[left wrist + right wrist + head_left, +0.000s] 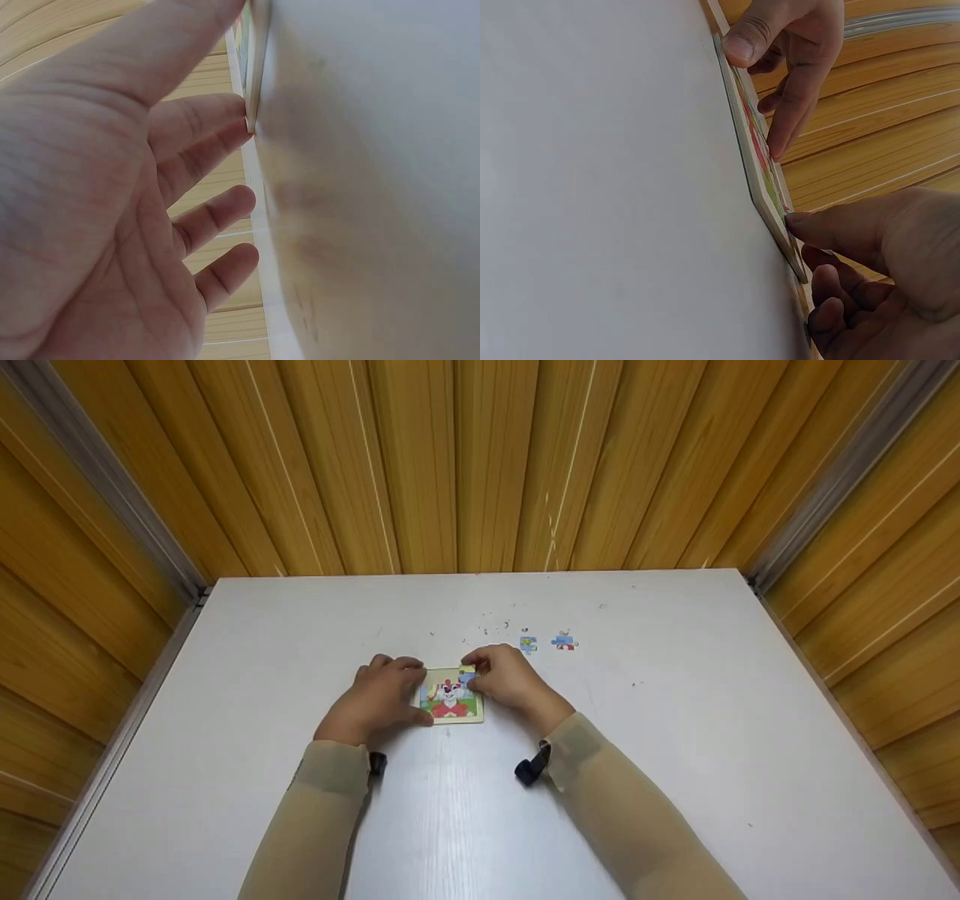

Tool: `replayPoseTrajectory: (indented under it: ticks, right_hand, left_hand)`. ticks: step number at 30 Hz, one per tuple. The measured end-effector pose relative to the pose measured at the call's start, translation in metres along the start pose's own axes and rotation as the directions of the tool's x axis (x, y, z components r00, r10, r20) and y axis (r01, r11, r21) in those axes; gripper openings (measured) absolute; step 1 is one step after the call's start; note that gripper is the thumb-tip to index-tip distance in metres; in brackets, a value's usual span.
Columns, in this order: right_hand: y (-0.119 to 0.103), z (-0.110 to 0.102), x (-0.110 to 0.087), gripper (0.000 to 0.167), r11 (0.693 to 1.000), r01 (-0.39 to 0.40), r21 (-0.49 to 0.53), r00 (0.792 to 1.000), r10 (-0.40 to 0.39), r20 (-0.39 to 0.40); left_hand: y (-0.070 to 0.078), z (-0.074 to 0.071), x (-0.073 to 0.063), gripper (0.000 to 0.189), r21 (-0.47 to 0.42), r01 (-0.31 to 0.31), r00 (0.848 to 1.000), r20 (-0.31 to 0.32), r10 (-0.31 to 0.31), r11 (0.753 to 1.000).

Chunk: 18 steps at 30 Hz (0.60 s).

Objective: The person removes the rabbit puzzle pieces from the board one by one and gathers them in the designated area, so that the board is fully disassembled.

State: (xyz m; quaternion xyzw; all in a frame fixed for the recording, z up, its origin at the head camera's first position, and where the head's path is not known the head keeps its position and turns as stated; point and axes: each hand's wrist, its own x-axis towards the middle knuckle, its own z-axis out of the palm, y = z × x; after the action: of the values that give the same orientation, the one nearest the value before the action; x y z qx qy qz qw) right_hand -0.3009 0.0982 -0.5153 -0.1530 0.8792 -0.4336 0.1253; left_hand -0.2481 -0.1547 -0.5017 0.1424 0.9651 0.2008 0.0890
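Left hand, spread wide, grips the puzzle on the table; right hand narrowly pinches a piece at its far right corner; two loose pieces lie beyond.

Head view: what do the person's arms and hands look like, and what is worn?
The left sleeve and right sleeve are plain beige and long. A small black gadget shows at the left cuff and another at the right. The left hand and right hand are ungloved.

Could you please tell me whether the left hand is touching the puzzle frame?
Touching: in the right wrist view, the left hand rests its thumb on the puzzle frame.
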Motion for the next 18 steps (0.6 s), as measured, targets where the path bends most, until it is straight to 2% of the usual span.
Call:
replayPoseTrajectory:
  ticks: [4,9,11,16,18]
  right_hand:
    - [0.007,-0.004,0.003,0.033,0.990,-0.031,0.140,0.998,0.038,-0.047]
    - [0.010,-0.012,0.004,0.029,0.948,-0.037,0.315,0.992,0.073,-0.102]
    - [0.008,-0.015,0.003,0.029,0.920,-0.039,0.391,0.990,0.088,-0.108]
    - [0.006,-0.022,0.002,0.027,0.824,-0.073,0.562,0.986,0.144,-0.083]
    - [0.005,-0.028,0.002,0.025,0.812,-0.062,0.581,0.985,0.143,-0.095]
  left_hand:
    - [0.001,0.000,0.000,0.084,-0.016,0.012,1.000,0.008,-0.012,1.000]
    - [0.002,0.001,0.001,0.083,-0.014,0.019,1.000,0.013,-0.018,1.000]
    - [0.002,0.001,0.001,0.084,-0.010,0.022,1.000,0.013,-0.022,1.000]
    - [0.003,0.001,0.001,0.086,-0.017,0.047,0.999,0.016,-0.047,0.999]
    - [0.003,0.001,0.001,0.086,-0.027,0.060,0.998,0.017,-0.060,0.998]
